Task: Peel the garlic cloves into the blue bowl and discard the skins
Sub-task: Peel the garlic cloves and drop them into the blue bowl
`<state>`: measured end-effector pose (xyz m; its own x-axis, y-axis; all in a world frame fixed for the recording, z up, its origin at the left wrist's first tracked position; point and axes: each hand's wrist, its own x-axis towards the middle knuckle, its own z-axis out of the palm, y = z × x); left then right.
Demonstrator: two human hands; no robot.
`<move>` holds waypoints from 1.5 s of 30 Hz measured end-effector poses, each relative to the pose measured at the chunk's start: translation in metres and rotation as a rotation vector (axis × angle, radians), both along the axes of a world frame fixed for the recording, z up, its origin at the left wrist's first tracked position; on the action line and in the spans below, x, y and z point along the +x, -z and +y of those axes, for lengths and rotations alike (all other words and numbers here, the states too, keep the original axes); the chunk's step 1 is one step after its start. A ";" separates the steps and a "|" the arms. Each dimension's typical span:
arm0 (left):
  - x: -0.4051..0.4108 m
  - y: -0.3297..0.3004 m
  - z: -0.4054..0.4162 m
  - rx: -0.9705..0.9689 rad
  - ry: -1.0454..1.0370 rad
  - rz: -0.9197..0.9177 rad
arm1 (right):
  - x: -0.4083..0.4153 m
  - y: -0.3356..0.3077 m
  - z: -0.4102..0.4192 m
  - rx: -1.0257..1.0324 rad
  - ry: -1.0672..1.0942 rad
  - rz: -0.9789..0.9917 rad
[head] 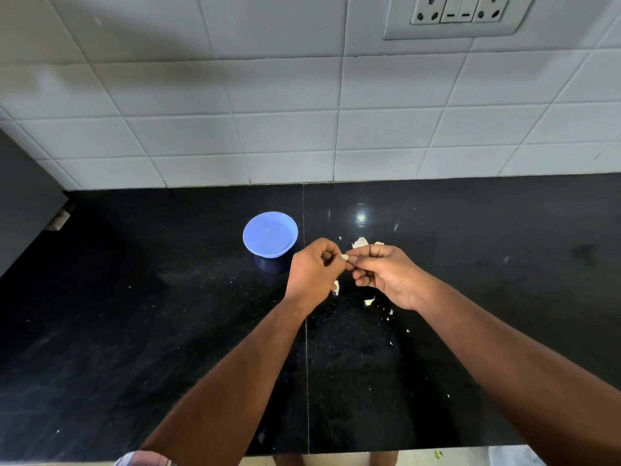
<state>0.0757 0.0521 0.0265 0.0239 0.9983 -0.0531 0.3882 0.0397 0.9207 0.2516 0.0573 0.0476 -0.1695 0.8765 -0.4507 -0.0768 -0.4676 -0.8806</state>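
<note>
Wall: white tiles rise behind the table, with a switch-and-socket plate at the upper right.
Table: black polished stone, a thin seam running front to back near the middle.
Left hand: the left hand hangs over the table just right of the bowl, fingers curled inward, its fingertips pinching 1 end of the garlic clove.
Right hand: the right hand meets it fingertip to fingertip, thumb and forefinger pinching the other end of the same clove, remaining fingers curled below.
Blue bowl: the blue bowl stands upright on the table, left of the seam, just beyond and left of the left hand; nothing is visible inside it.
Garlic pieces: pale pieces lie on the table just behind the right hand; whether clove or skin cannot be told.
Garlic clove: the small pale garlic clove is held between both hands, above the table, near the bowl.
Skin scraps: tiny pale flakes are scattered on the table under and in front of the hands.
</note>
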 end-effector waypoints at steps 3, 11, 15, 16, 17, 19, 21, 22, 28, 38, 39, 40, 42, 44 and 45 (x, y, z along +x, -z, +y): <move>0.001 0.001 -0.001 -0.065 -0.013 -0.089 | 0.006 0.001 0.000 -0.009 -0.036 0.017; 0.002 0.002 -0.001 -0.177 -0.038 -0.215 | 0.010 0.000 0.000 -0.052 -0.121 0.068; -0.002 0.001 0.004 -0.286 -0.089 -0.371 | 0.011 -0.003 -0.005 -0.020 -0.203 0.105; -0.004 0.000 0.004 -0.316 -0.111 -0.416 | 0.010 -0.003 -0.006 0.019 -0.235 0.046; -0.005 0.000 0.005 -0.342 -0.130 -0.450 | 0.007 -0.003 -0.007 0.081 -0.258 -0.053; -0.006 -0.001 0.005 -0.381 -0.149 -0.484 | 0.001 0.002 -0.008 0.294 -0.259 -0.355; -0.004 -0.001 0.004 -0.393 -0.146 -0.476 | -0.005 0.008 -0.009 0.550 -0.214 -0.646; -0.002 -0.001 0.003 -0.386 -0.137 -0.466 | -0.008 0.008 -0.010 0.643 -0.187 -0.728; 0.003 -0.003 0.001 -0.342 -0.122 -0.467 | -0.018 0.011 -0.008 0.780 -0.109 -0.808; 0.011 -0.005 0.005 -0.308 -0.248 -0.338 | -0.026 0.018 -0.019 0.775 0.122 -0.676; 0.010 -0.002 0.006 -0.326 -0.295 -0.307 | -0.025 0.018 -0.021 0.779 0.150 -0.657; 0.007 0.000 0.008 -0.348 -0.347 -0.281 | -0.025 0.017 -0.021 0.764 0.170 -0.629; 0.000 0.004 0.008 -0.390 -0.396 -0.243 | -0.022 0.015 -0.021 0.703 0.184 -0.563; -0.004 0.006 0.007 -0.442 -0.328 -0.225 | -0.019 0.013 -0.021 0.686 0.172 -0.545; -0.005 0.005 0.006 -0.457 -0.279 -0.219 | -0.018 0.012 -0.021 0.689 0.158 -0.551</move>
